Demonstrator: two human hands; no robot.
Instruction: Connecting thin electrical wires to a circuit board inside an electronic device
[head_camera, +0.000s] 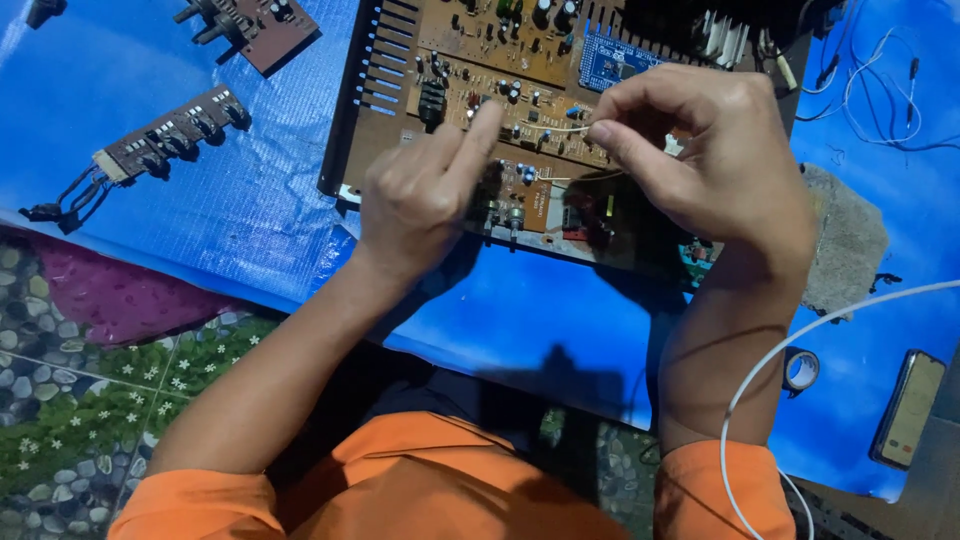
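A large brown circuit board with many small components lies on a blue sheet. Both my hands hover over its near edge. My left hand and my right hand pinch the two ends of a thin pale wire stretched between their fingertips just above the board. A smaller board section sits under the hands, partly hidden by them.
Two small boards with knobs lie at the upper left. A roll of tape and a phone rest at the right, with a white cable curving past. Loose wires and a grey slab sit to the right.
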